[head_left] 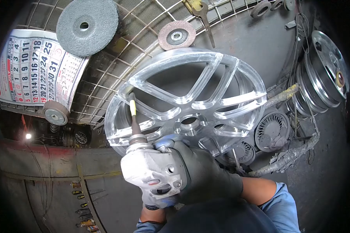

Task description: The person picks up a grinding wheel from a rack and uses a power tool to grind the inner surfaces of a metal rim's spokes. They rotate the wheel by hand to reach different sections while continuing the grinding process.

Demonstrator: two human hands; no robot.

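Observation:
A grey-white handheld power grinder (149, 167) points up toward an alloy wheel (190, 105). Its long narrow shaft ends in a small tip that overlaps the wheel's left rim, by the outer end of a spoke. My right hand (208, 173), in a dark grey work glove, is wrapped round the grinder body from the right. Below the body, my left hand (167, 201) closes on it from the lower left; most of this gloved hand is hidden behind the tool. The wheel's spokes and rim look bright and bare, while its hub is duller grey.
Behind the wheel stands a wire grid (134, 29) holding a large grey abrasive disc (101, 27), a flap disc (165, 35) and a calendar (27, 72). More wheels (319, 73) are stacked at right, near a crusted bar (287, 155). Screwdrivers and pliers (83, 211) hang lower left.

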